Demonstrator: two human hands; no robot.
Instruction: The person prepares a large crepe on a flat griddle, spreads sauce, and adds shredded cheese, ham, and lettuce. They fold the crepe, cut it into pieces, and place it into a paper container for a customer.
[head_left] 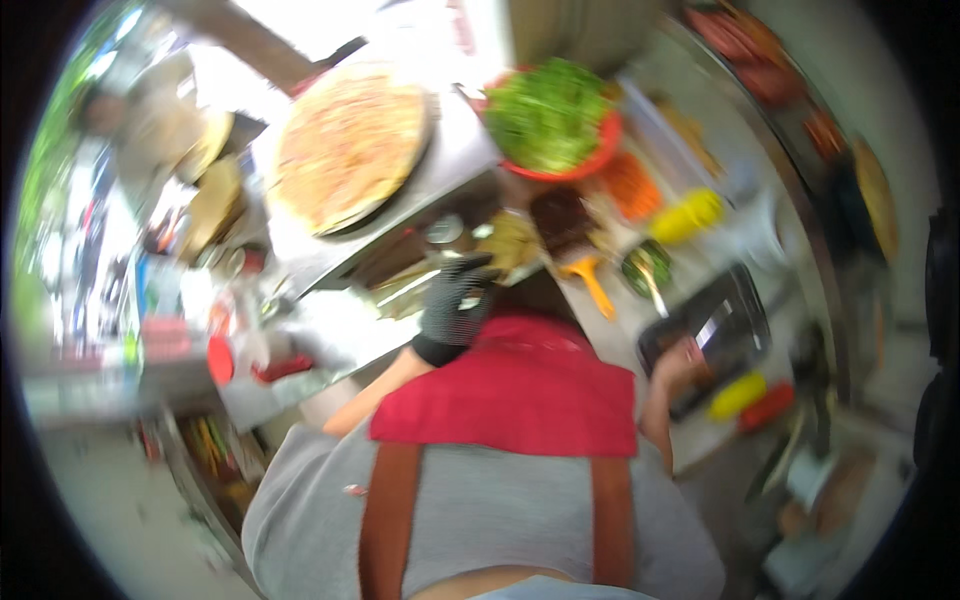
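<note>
My left hand [458, 302], in a black glove with pale dots, is in front of my red apron [510, 390], beside a sunken bay of small containers. Blur smears its fingers. My bare right hand [680, 366] is curled at the near-left side of a black rectangular tray [752, 300]; a bright streak runs ahead of its fingers, and what it grips is not clear. Ahead to the left, a big round flatbread [350, 145] with an orange-brown surface covers a round griddle. A red bowl [580, 165] of shredded lettuce [548, 110] stands to its right.
Right of the bay are a dark sauce container [562, 215], an orange-handled tool [592, 288], shredded orange food [632, 187], a yellow bottle [687, 217] and a bowl of chopped greens [647, 268]. Yellow [738, 396] and red [767, 407] bottles lie near the tray. Another person [150, 120] stands far left.
</note>
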